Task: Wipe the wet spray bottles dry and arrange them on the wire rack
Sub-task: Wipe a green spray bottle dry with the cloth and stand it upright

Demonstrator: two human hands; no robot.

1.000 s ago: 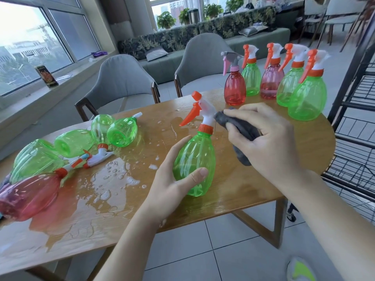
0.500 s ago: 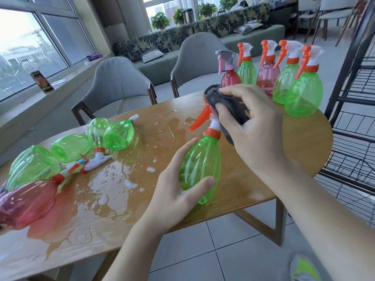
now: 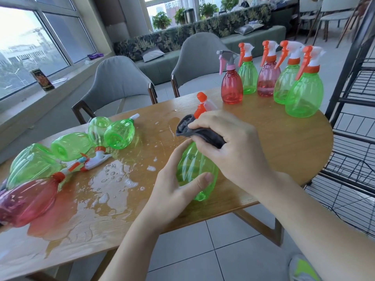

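My left hand (image 3: 174, 189) grips the body of a green spray bottle (image 3: 192, 169) that stands tilted on the wooden table (image 3: 284, 147). Over the bottle's neck and shoulder, my right hand (image 3: 233, 147) holds a dark grey cloth (image 3: 200, 132). The orange trigger head (image 3: 202, 104) sticks out above the cloth. Several upright bottles, green and red, stand in a group at the table's far right (image 3: 302, 94). Several wet bottles lie on their sides at the left (image 3: 69, 147), among them a red one (image 3: 26, 201). The black wire rack (image 3: 357, 122) stands at the right.
A pool of water (image 3: 105, 189) covers the table's left and middle. Two grey chairs (image 3: 119, 82) stand behind the table, with a long sofa beyond them. A tiled floor lies below the near edge. A shoe (image 3: 302, 268) shows at the bottom right.
My right hand with the cloth has moved down from the trigger head to the bottle's neck and shoulder. The left hand keeps its grip on the bottle.
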